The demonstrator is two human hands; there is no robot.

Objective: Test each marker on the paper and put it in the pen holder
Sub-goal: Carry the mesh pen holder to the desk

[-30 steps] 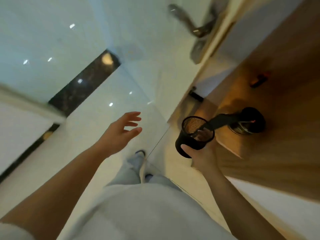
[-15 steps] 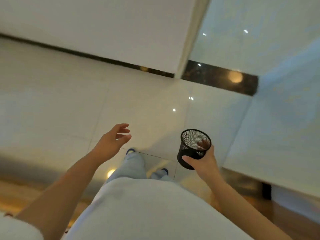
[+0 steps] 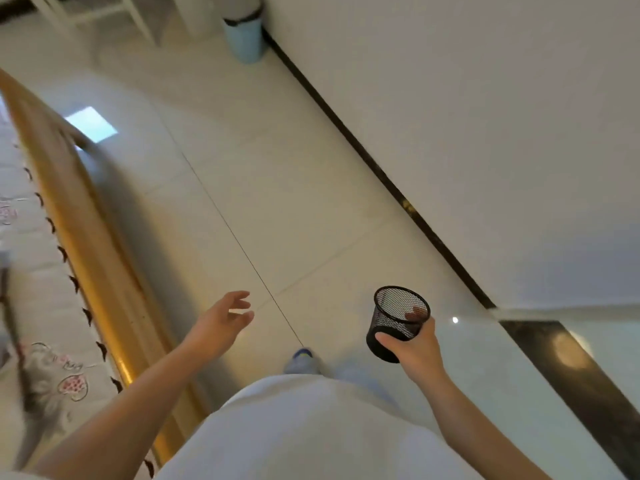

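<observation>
Over pale tiled floor point(image 3: 277, 188), person stands, view looking down past white shirt point(image 3: 294, 427) at both forearms. R hand point(image 3: 414, 346) grips black mesh pen holder point(image 3: 398, 323) from the side, thumb across near wall, fingers curled round far wall and visible through mesh. Holder held roughly upright w/ slight tilt, mouth facing up, carried in air well above floor, right of person's midline. Can't see any markers inside; interior looks dark w/ only fingers showing thru mesh. L hand point(image 3: 225, 320) out in front at similar height, holding nothing, fingers apart and loosely extended, palm turned inward toward R side. The 2 hands well apart, floor between them.

Below hands, 1 shoe tip w/ blue toe point(image 3: 303, 353) plus light trouser legs, blurry. Thin tile joint runs diagonally from upper left down toward shoe. Left side: wooden bed rail point(image 3: 86, 244), orange-brown, running diagonally; beside it patterned bedding point(image 3: 41, 368) w/ pinkish round motifs and dark trim tabs along edge. Right side: white wall point(image 3: 485, 116) w/ dark skirting strip at floor line; dark stone threshold strip point(image 3: 568, 375) lower right w/ round light reflection. Top center: light blue bin point(image 3: 244, 39) w/ dark liner, standing against wall. Bright square reflection on floor near upper left. Frame somewhat motion-blurred.
</observation>
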